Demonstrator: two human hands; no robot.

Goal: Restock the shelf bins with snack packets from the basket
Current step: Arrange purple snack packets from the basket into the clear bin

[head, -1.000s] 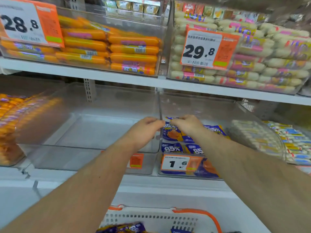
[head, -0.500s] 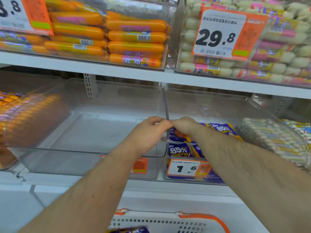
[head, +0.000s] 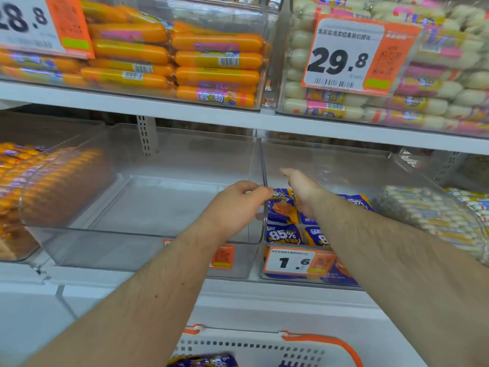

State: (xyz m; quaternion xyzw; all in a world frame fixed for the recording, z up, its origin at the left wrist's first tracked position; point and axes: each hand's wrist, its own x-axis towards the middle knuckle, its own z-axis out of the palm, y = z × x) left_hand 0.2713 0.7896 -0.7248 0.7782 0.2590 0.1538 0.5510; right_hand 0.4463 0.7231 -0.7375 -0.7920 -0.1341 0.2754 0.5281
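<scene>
Snack packets point(head: 284, 234) lie in the bin under your right hand point(head: 301, 189), fingers straight, reaching deeper, likely to level them. Your left hand point(head: 238, 205) pinches the bin divider point(head: 262, 165), probably steadying it. Basket point(head: 304, 348) sits below with more.

Two hands point(head: 235, 205) point(head: 301, 189), two clear lower-shelf bins point(head: 148, 250) point(head: 370, 170), one white basket point(head: 264, 348), three price tags point(head: 344, 54) point(head: 293, 262) point(head: 34, 25).

Left hand point(head: 235, 207) pinches clear bin point(head: 148, 234) side wall. Right hand point(head: 301, 189) reaches over blue snack packets point(head: 284, 234) in adjoining bin point(head: 344, 165). White basket point(head: 264, 348) below, orange-handled.
</scene>
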